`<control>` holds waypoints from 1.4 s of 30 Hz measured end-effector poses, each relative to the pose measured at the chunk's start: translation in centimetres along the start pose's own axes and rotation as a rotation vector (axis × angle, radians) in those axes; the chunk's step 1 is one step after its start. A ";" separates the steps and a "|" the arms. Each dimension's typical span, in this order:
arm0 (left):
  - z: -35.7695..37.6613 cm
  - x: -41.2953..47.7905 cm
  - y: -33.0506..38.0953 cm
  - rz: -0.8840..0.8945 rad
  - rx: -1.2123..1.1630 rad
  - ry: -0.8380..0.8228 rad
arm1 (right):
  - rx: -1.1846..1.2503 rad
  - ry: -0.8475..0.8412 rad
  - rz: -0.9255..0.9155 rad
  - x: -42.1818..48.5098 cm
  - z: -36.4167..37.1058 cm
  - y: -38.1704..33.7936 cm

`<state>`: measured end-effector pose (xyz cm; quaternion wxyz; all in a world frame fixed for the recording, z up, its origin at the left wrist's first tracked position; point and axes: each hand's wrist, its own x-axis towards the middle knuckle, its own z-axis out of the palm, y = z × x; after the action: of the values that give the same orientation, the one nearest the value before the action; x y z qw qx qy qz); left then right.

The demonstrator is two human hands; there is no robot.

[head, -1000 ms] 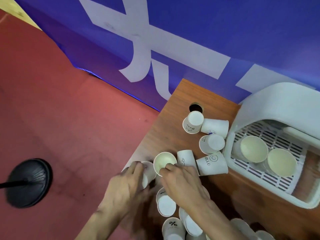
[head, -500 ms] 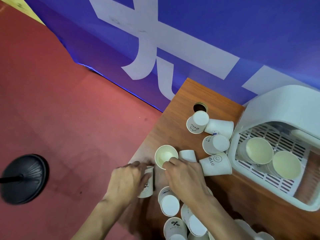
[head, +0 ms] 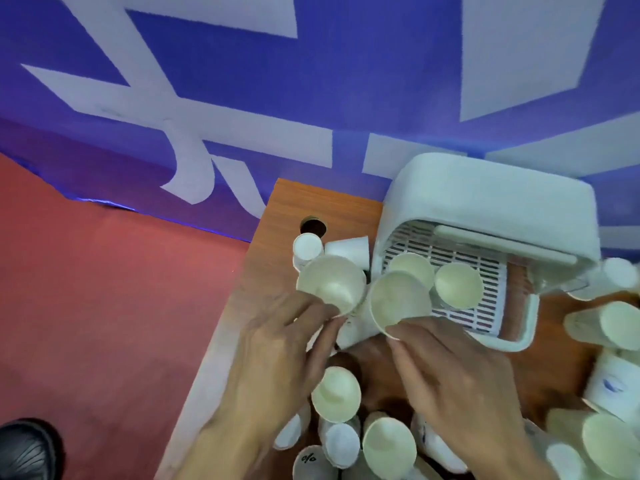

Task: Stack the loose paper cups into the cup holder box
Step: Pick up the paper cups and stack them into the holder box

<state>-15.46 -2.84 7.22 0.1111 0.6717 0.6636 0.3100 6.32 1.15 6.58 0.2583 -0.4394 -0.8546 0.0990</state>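
Wood-grain brown is shown by the worktop [head: 273,265] in the head view. A white cup holder box [head: 485,192] is set on its far side, in front of a blue banner [head: 242,81] printed with white characters. Inside the box, on a slatted tray [head: 436,245], two cups [head: 412,270] [head: 457,284] are seen with their mouths turned toward the camera.

The left hand [head: 273,351] is closed on a paper cup [head: 329,282], which is pinched at its near rim by the fingers. It is held over the worktop just left of the box's open front. The right hand [head: 450,368] is clamped on a second paper cup [head: 398,301], gripped at its lower rim and held at the near left corner of the box. The two held cups are side by side; whether they touch cannot be told.

Two loose cups [head: 306,247] [head: 349,249] are left beside a round hole [head: 313,226] in the worktop. More are scattered below the hands, among them one lying mouth-up [head: 336,393] and one marked with a percent sign [head: 310,460]. Others are piled at the right edge [head: 616,325].

A red floor [head: 86,306] is seen to the left, with a black ribbed object [head: 24,448] at the lower corner.
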 end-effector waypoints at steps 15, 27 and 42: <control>10.3 3.7 3.4 0.158 -0.045 -0.088 | 0.059 0.125 0.198 -5.4 -1.4 11.0; 10.1 4.3 4.3 0.220 -0.004 -0.003 | 0.042 0.018 0.242 -3.5 1.1 12.8; 16.3 5.9 -0.8 0.200 0.225 -0.318 | -0.071 -0.161 0.262 -1.8 2.9 13.8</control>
<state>-7.39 7.20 -4.44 0.1074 0.7828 0.5982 0.1337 15.29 8.04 -1.95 0.1583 -0.5465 -0.8110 0.1364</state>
